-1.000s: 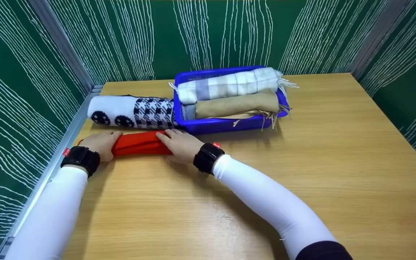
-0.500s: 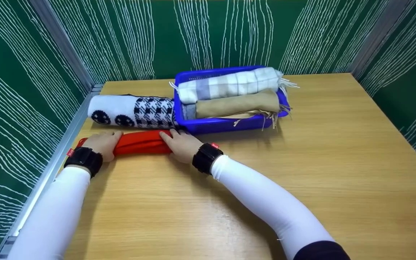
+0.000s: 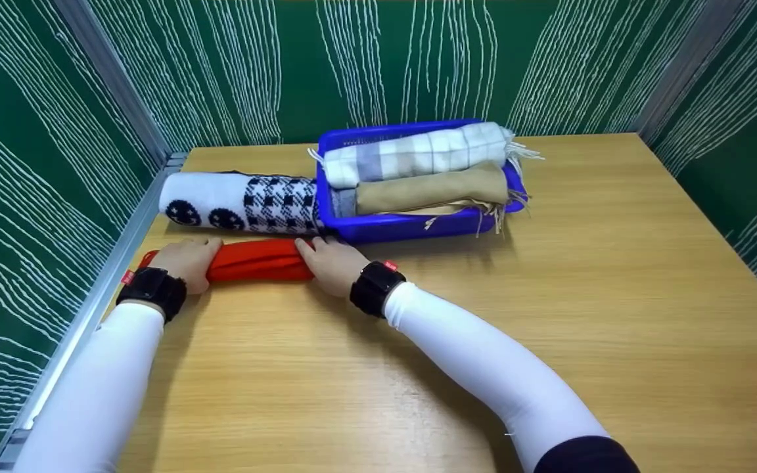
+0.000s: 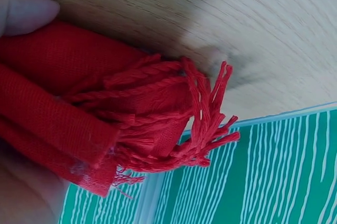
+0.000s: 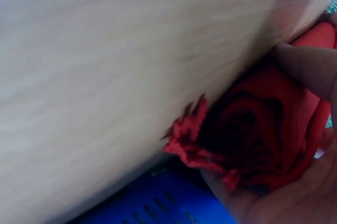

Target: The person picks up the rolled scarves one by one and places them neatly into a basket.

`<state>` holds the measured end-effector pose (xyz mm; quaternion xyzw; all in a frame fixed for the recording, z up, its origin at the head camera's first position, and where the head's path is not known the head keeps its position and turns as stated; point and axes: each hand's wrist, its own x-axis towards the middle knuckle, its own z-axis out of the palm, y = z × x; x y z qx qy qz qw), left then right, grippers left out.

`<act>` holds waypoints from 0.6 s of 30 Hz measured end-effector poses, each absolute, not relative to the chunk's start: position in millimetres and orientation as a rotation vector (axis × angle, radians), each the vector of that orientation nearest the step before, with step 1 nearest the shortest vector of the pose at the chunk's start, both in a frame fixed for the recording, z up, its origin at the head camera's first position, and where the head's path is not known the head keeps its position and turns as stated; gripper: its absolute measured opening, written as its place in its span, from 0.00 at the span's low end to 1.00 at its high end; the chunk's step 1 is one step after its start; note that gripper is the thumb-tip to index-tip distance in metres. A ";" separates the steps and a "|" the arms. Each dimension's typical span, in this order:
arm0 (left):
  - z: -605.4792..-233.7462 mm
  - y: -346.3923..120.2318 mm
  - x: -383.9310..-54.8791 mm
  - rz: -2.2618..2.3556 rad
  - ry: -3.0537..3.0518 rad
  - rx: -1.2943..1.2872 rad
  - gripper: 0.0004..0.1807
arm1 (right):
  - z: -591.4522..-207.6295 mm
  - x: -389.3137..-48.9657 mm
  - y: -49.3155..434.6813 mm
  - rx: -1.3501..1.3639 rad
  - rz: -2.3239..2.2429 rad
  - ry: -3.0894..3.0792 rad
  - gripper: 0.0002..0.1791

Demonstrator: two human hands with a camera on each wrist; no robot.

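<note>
A red scarf (image 3: 260, 260), rolled into a long bundle, lies at the left of the table in front of the blue basket. Its left end is gripped by my left hand (image 3: 184, 263); in the left wrist view a thumb (image 4: 31, 12) presses one side and twisted red fringe (image 4: 197, 113) sticks out past the hand. My right hand (image 3: 338, 265) holds the other end. The right wrist view looks into the coiled roll (image 5: 253, 129), with the thumb (image 5: 308, 66) on one side, fingers on the other and a small tuft of fringe poking out.
Behind the red scarf, a blue basket (image 3: 411, 230) holds a plaid scarf (image 3: 418, 154), a tan scarf (image 3: 431, 189) and something grey. A black-and-white patterned roll (image 3: 240, 202) lies against its left side. Green walls with white lines (image 3: 391, 66) enclose the wooden table (image 3: 549, 295).
My left hand has shifted slightly right along the red scarf, baring a bit of its left end. The right hand has moved only slightly at its end. Basket and other scarves stay put.
</note>
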<state>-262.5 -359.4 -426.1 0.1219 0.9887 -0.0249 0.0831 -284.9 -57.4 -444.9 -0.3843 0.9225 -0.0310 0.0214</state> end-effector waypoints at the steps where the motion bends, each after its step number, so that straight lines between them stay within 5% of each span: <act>1: -425.9 -359.1 -262.3 -0.072 2.953 0.364 0.32 | -445.1 -284.5 -58.0 -1.194 -0.086 2.864 0.38; 18: -422.3 -360.3 -261.8 -0.050 2.947 0.398 0.27 | -441.0 -273.8 -59.5 -1.261 0.017 2.935 0.37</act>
